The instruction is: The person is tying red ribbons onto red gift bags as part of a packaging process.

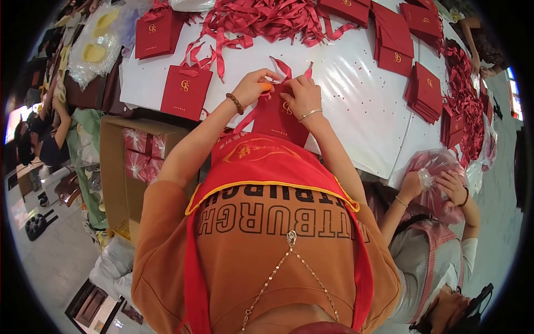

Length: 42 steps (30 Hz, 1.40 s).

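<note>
At the table's near edge a red paper gift bag [278, 119] with gold print lies in front of me, its lower end against my red apron [261, 161]. My left hand [253, 89], with a beaded bracelet on the wrist, pinches a red ribbon [264, 96] by the bag's top. Something orange covers one of its fingertips. My right hand [303, 99] is closed on the ribbon at the bag's top edge, with its fingers bent over it. Two loose ribbon ends stick up beyond my hands. The exact finger contact is partly hidden.
Left of me another red gift bag [185, 92] lies on the white table [356, 111]. A heap of red ribbons [267, 19] sits at the far side, with stacked bags [425, 92] to the right. An open cardboard box [117, 167] stands left; a co-worker handles a plastic-wrapped bundle [439, 183] at right.
</note>
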Motion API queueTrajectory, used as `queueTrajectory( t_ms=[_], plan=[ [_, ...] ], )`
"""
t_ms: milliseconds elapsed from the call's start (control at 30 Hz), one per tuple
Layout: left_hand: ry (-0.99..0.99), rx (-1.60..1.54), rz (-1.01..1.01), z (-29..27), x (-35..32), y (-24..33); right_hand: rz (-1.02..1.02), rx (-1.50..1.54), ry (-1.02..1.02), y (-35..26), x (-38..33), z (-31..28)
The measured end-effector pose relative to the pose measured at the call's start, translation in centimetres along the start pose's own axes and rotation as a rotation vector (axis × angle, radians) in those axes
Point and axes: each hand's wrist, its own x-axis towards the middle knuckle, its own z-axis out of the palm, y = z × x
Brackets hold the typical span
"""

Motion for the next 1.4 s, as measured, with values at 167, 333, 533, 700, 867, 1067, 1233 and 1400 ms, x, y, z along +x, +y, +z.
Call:
queueTrajectory(
  t_ms=[167,333,533,700,867,1067,1233,1400],
  plan=[
    [0.039,-0.103,-0.057,0.1,-0.5,-1.5,0.197,0.113,-0.28,0.7,1.0,-0.3],
    [0.051,-0.086,-0.042,0.4,-0.9,-1.9,0.265,0.297,-0.4,1.7,1.4,-0.4],
    [0.316,0.954,0.261,1.2,-1.2,-1.5,0.268,0.202,-0.472,0.9,1.7,-0.9],
    [0.372,0.922,0.479,2.0,-1.3,-1.0,0.267,0.262,-0.445,1.3,1.3,-0.6],
    [0.42,1.049,0.538,2.6,-1.3,-1.5,0.269,0.295,-0.431,1.5,1.0,-0.7],
    [0.447,1.082,0.496,3.3,-1.0,-1.7,0.274,0.4,-0.422,2.3,0.7,-0.1],
    [0.463,1.276,0.581,4.2,-1.2,-0.9,0.255,0.489,-0.399,2.2,0.7,-0.5],
    [0.312,1.475,0.536,4.0,-1.5,0.3,0.241,0.427,-0.397,0.9,0.6,-1.4]
  ],
)
